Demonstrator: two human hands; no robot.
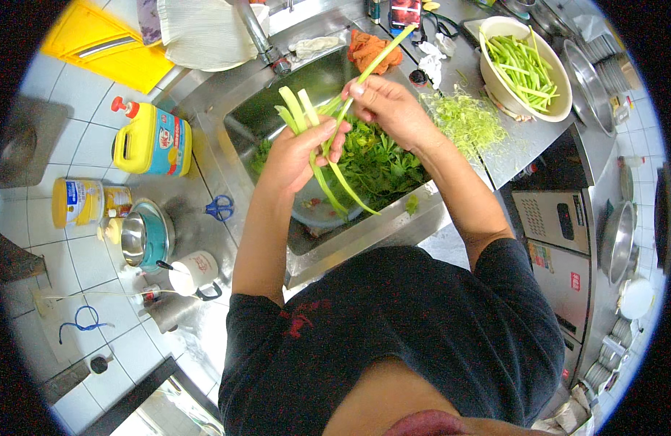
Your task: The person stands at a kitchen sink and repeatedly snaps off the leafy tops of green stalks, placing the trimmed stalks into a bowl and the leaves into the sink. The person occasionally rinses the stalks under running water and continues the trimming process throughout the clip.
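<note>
Several pale green celery stalks (295, 110) are gripped in my left hand (298, 152), their cut ends up and thin stems trailing below. My right hand (387, 109) pinches one long celery stalk (387, 54) that slants up to the right. The lower part of this stalk crosses my left fingers. Both hands are above a stainless steel sink (319, 248). Down in the sink lies a heap of leafy celery tops (387, 158), beside a basin partly hidden by the stems.
Right of the sink, a cream bowl (565, 103) holds cut celery near a pile of stringy peelings (466, 122). An orange cloth (368, 52) lies behind the sink, by the faucet (264, 46). Blue-handled scissors (220, 207), a yellow jug (150, 139) and a white mug (194, 271) stand left.
</note>
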